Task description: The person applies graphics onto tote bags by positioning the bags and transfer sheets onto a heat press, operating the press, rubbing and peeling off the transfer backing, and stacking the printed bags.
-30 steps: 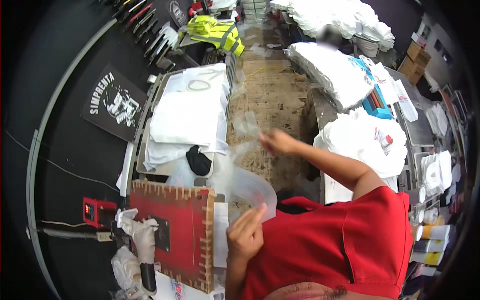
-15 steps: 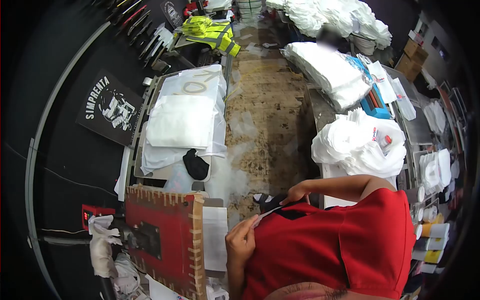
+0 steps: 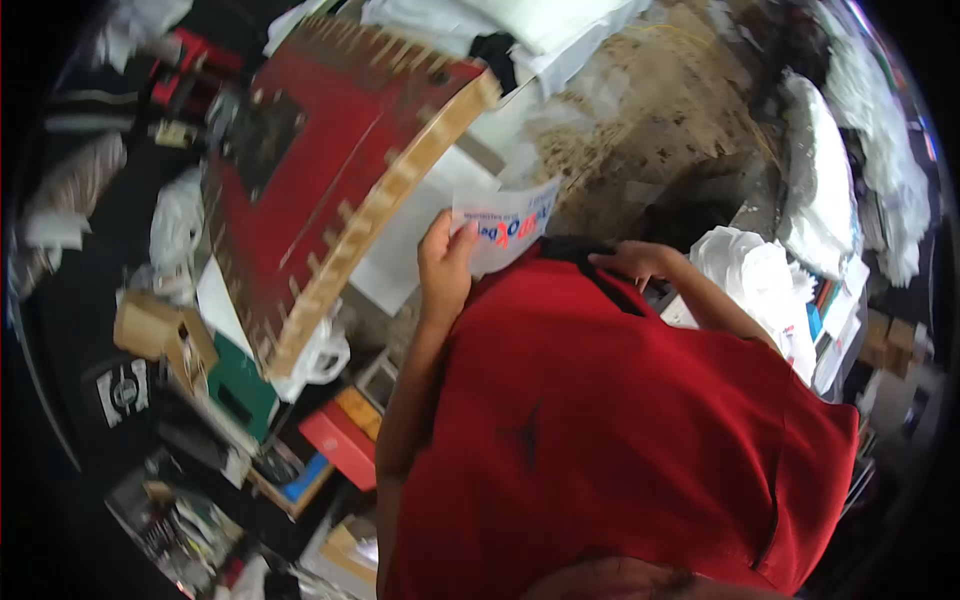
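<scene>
A thin white sheet printed with red and blue lettering (image 3: 500, 228) is pinched at its lower left corner in my left hand (image 3: 445, 262). It stands tilted in front of my red top (image 3: 600, 400), its print facing up toward me. At waist level my right hand (image 3: 637, 262) touches a piece of black cloth (image 3: 578, 250); its fingertips are blurred, so whether they grip the cloth is unclear. To the left of my left hand is a large red panel with a taped, wood-coloured edge (image 3: 345, 150), and a white board (image 3: 420, 225) lies partly under it.
White fabric stacks (image 3: 745, 275) sit on the right, with a plastic-wrapped white bundle (image 3: 815, 175) beyond. A stained floor (image 3: 650, 90) runs ahead. Low on the left are a red box (image 3: 345, 440), a green board (image 3: 242, 385) and a cardboard box (image 3: 150, 325).
My view has swung down and to the left. The sheet, seen nearly edge-on before, now shows its printed face in my left hand. My right hand stays by the black cloth at my waist.
</scene>
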### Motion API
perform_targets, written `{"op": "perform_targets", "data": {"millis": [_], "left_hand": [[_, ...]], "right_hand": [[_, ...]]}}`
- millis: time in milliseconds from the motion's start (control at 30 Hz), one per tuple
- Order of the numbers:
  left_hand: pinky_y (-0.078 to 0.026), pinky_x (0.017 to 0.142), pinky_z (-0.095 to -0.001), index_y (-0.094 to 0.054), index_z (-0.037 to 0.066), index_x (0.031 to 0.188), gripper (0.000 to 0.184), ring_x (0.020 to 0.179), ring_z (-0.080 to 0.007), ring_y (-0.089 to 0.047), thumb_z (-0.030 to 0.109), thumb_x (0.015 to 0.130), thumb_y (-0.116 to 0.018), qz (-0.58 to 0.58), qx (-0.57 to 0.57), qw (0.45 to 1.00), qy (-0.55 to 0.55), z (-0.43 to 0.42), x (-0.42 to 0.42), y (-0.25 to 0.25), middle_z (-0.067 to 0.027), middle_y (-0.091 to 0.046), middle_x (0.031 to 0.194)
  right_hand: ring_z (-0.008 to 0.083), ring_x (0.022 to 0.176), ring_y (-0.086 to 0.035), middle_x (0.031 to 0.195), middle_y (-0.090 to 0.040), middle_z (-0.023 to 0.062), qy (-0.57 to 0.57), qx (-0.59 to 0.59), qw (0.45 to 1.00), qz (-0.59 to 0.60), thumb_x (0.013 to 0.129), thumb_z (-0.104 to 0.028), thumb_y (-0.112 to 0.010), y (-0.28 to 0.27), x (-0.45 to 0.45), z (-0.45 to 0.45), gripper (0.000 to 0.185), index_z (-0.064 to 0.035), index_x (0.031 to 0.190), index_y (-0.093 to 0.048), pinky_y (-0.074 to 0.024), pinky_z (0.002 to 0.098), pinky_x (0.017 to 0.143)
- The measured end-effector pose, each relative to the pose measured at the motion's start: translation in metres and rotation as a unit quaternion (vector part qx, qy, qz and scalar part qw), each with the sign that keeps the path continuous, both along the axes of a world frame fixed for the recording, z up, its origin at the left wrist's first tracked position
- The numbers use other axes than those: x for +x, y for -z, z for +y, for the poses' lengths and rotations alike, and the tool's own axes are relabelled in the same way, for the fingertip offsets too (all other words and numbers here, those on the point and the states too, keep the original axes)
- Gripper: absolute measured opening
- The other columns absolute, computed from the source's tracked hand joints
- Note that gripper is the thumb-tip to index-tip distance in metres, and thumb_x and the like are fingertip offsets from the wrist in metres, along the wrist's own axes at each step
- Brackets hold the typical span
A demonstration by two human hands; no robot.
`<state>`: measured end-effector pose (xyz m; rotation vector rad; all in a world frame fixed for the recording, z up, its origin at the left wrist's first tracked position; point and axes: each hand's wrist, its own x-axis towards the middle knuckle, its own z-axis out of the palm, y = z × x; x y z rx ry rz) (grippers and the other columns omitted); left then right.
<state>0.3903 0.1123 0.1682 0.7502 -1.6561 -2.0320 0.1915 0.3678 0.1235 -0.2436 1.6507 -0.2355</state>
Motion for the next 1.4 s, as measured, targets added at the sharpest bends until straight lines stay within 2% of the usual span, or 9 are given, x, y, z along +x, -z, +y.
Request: {"op": "perform_targets", "data": {"millis": [100,300,567,767,933,1100,1200,1300,1400], "left_hand": [[-0.05,0.084,-0.0274,-0.062,-0.002,0.113,0.018,0.092,-0.0114,-0.063,0.006,0.098,-0.055,0.024,0.108,0.993,-0.043,-0.008,0.012,0.006,-0.0067,-0.069,0.1],[-0.05,0.086,-0.0278,-0.063,-0.001,0.117,0.023,0.094,-0.0113,-0.064,0.01,0.097,-0.058,-0.042,0.066,0.996,0.03,-0.028,0.047,-0.002,-0.0071,-0.07,0.105],[-0.049,0.085,-0.0266,-0.066,0.001,0.112,0.019,0.09,-0.0107,-0.063,0.006,0.094,-0.062,0.028,0.117,0.971,-0.207,-0.052,0.108,0.014,-0.0041,-0.07,0.103],[-0.05,0.072,-0.0248,-0.069,0.0,0.103,0.015,0.083,-0.0093,-0.06,0.003,0.089,-0.069,-0.057,0.085,0.926,-0.362,-0.093,0.12,0.084,-0.0021,-0.067,0.094],[-0.048,0.066,-0.0259,-0.072,-0.001,0.091,0.01,0.07,-0.0098,-0.057,0.008,0.086,-0.073,-0.152,-0.192,0.86,-0.447,-0.171,0.095,0.115,-0.0008,-0.067,0.08],[-0.049,0.066,-0.0294,-0.074,0.0,0.085,0.01,0.067,-0.0142,-0.064,0.009,0.08,-0.077,-0.239,-0.522,0.692,-0.438,-0.232,0.098,0.161,-0.0096,-0.07,0.072],[-0.052,0.08,-0.0339,-0.074,0.004,0.098,0.018,0.088,-0.0243,-0.068,0.006,0.08,-0.074,-0.234,-0.39,0.76,-0.464,-0.201,0.082,0.134,-0.0175,-0.072,0.097],[-0.045,0.1,-0.0427,-0.068,0.009,0.118,0.037,0.117,-0.0368,-0.056,0.005,0.082,-0.068,-0.325,-0.571,0.596,-0.462,-0.14,0.048,0.074,-0.02,-0.059,0.131],[-0.032,0.112,-0.0511,-0.06,0.012,0.132,0.049,0.133,-0.0464,-0.038,0.008,0.084,-0.066,-0.227,-0.572,0.742,-0.267,-0.124,0.037,0.074,-0.0185,-0.039,0.152]], "right_hand": [[0.0371,0.092,-0.07,0.112,-0.066,0.0248,-0.223,0.043,0.972,0.061,0.09,-0.067,-0.055,-0.026,-0.023,-0.04,0.08,0.0067,0.123,-0.061,-0.0603,0.0425,0.076],[0.0372,0.133,-0.046,0.139,-0.054,0.021,-0.26,-0.567,0.731,0.276,0.066,-0.023,-0.087,-0.034,-0.021,-0.153,0.084,-0.0114,0.142,-0.051,-0.0424,0.0401,0.107],[0.0202,0.083,-0.067,0.082,-0.07,0.0127,-0.321,-0.431,0.841,0.066,0.08,-0.022,-0.078,-0.017,-0.008,-0.22,0.027,-0.0002,0.094,-0.07,-0.0511,0.0331,0.078],[0.0155,0.081,-0.066,0.088,-0.072,0.0128,0.059,-0.46,0.885,0.02,0.078,-0.014,-0.08,0.032,-0.006,-0.272,0.032,0.0005,0.105,-0.068,-0.0526,0.0305,0.073],[0.0279,0.089,-0.071,0.098,-0.073,0.0146,-0.047,-0.505,0.813,0.288,0.073,-0.018,-0.082,0.052,-0.018,-0.369,0.044,-0.0054,0.113,-0.068,-0.0553,0.0366,0.081],[0.0374,0.098,-0.066,0.099,-0.071,0.0162,-0.135,-0.606,0.576,0.532,0.072,-0.014,-0.078,0.078,-0.025,-0.414,0.035,-0.0064,0.105,-0.069,-0.0534,0.0427,0.088],[0.036,0.1,-0.065,0.096,-0.071,0.0157,-0.119,-0.593,0.634,0.482,0.072,-0.015,-0.079,0.081,-0.024,-0.416,0.027,-0.0051,0.095,-0.07,-0.0526,0.0426,0.09],[0.0341,0.099,-0.067,0.099,-0.072,0.0147,-0.127,-0.582,0.649,0.473,0.073,-0.016,-0.078,0.091,-0.028,-0.418,0.022,-0.0054,0.091,-0.073,-0.0531,0.0416,0.089],[0.0332,0.095,-0.069,0.098,-0.073,0.0151,-0.164,-0.55,0.669,0.473,0.074,-0.019,-0.078,0.091,-0.028,-0.417,0.021,-0.0058,0.09,-0.076,-0.0542,0.0405,0.088]]}}
